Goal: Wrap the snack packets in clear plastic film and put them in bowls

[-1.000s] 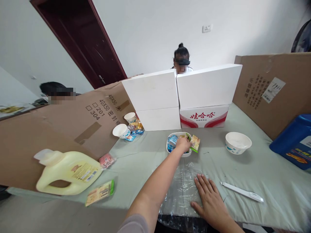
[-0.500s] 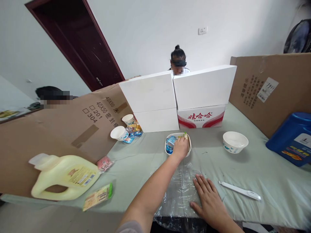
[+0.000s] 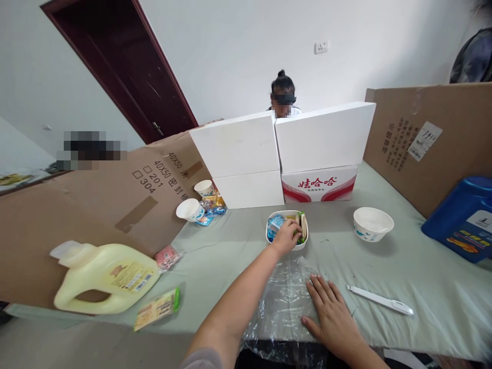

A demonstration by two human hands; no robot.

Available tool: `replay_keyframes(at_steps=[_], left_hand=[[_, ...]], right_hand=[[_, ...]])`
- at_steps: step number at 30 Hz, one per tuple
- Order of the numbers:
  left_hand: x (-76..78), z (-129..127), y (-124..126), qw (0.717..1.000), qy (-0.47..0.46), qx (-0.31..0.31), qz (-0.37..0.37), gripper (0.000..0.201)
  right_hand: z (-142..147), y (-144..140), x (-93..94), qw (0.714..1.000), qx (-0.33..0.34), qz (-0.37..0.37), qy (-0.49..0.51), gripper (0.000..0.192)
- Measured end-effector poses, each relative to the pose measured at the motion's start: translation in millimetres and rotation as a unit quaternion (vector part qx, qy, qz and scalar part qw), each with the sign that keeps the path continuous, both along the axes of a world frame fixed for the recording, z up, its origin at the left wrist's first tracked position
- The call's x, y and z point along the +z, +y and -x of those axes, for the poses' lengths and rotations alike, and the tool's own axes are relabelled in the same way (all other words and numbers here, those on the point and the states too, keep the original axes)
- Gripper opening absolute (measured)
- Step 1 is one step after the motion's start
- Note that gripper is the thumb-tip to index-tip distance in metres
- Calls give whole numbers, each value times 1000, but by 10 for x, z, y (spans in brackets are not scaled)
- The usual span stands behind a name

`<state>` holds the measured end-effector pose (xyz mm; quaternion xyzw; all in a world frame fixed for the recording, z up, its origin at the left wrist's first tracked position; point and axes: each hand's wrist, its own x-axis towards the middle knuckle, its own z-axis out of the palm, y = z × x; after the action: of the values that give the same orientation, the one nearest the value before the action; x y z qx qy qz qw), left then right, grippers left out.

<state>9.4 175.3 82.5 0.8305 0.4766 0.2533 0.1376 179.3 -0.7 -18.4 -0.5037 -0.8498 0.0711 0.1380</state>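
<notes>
My left hand (image 3: 286,236) reaches into a white rectangular bowl (image 3: 271,239) in the middle of the table. Its fingers are curled down among the contents, and their tips are partly hidden. Just right of these fingers, slim packets with green edges (image 3: 303,225) stand upright along the bowl's wall. Blue wrapped packets (image 3: 275,223) fill the bowl's left side. My right hand (image 3: 333,313) lies flat, palm down with fingers spread, at the edge of a clear plastic sheet (image 3: 284,292) near the table's front.
Right of my hands are a white peeler-like tool (image 3: 380,300), a round paper bowl (image 3: 372,225) and a blue jug (image 3: 461,220). To the left lie a yellow jug (image 3: 111,279), a green-edged packet (image 3: 157,309) and paper cups (image 3: 190,210). White boxes (image 3: 246,148) stand behind; people sit beyond.
The white bowl has slid slightly right. My left hand's fingers have shifted down the left side of the green-edged packets, which now show more fully. My right hand stays put.
</notes>
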Motion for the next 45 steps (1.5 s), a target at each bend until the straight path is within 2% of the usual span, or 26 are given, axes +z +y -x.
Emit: replay_keyframes(at_steps=[2, 5, 8, 10, 12, 13, 16, 18, 20, 21, 24, 25, 26, 30, 32, 35, 37, 39, 41, 42, 43, 45], left_hand=[[11, -15, -35, 1000, -10, -14, 6, 17], [106, 8, -152, 1000, -26, -11, 0, 28], [150, 76, -449, 998, -31, 9, -48, 25], [62, 129, -752, 998, 6, -20, -57, 21], [-125, 192, -1087, 994, 85, -62, -24, 22], [-237, 232, -1248, 990, 128, -53, -13, 22], [-521, 415, -1622, 982, 188, 15, -10, 39], [-590, 594, -1735, 984, 174, 38, -20, 44], [-554, 804, -1727, 986, 140, 84, -42, 37], [-513, 909, -1684, 983, 124, 127, -53, 34], [-397, 1161, -1484, 944, 105, 310, -46, 34], [-383, 1205, -1422, 930, 111, 351, -29, 35], [-385, 1227, -1371, 923, 118, 366, -9, 34], [-498, 1163, -1294, 948, 125, 292, 26, 5], [-555, 1114, -1299, 945, 119, 304, 13, 13], [-583, 1046, -1325, 930, 114, 349, -27, 25], [-577, 962, -1357, 931, 110, 341, -63, 28], [-569, 835, -1402, 962, 114, 238, -75, 27], [-567, 696, -1451, 988, 122, 79, -49, 28], [-568, 641, -1473, 991, 130, 15, -30, 33], [-568, 602, -1492, 990, 140, -20, -9, 41], [-570, 589, -1520, 985, 168, 0, 29, 61]], right_hand=[[-6, -1, 8, 1000, -1, -1, -3, 75], [-12, 3, 24, 1000, -3, -3, -9, 75], [-8, 17, 14, 1000, -3, -19, -11, 75], [-3, 15, -7, 999, 0, -33, -9, 74], [-6, -14, -18, 999, 2, -38, -8, 73], [-13, -41, -10, 999, -1, -35, -9, 72], [-68, -138, 95, 1000, -26, -15, -8, 64], [-133, -154, 222, 999, -50, -9, 11, 52], [-201, -77, 347, 996, -73, -21, 43, 45], [-226, -1, 393, 994, -86, -32, 60, 45], [-215, 305, 430, 986, -129, -55, 87, 46], [-175, 403, 412, 985, -137, -55, 89, 46], [-121, 485, 387, 986, -132, -52, 90, 45], [91, 657, 302, 993, -49, -16, 102, 24], [95, 714, 311, 993, -55, -6, 105, 22], [-3, 808, 403, 990, -103, -20, 97, 29], [-31, 822, 485, 987, -125, -52, 85, 32], [34, 755, 538, 988, -108, -93, 66, 33], [171, 623, 531, 993, -27, -104, 45, 35], [241, 553, 503, 995, 25, -90, 33, 37], [296, 493, 463, 995, 68, -63, 21, 40], [330, 425, 364, 996, 86, -7, -8, 54]])
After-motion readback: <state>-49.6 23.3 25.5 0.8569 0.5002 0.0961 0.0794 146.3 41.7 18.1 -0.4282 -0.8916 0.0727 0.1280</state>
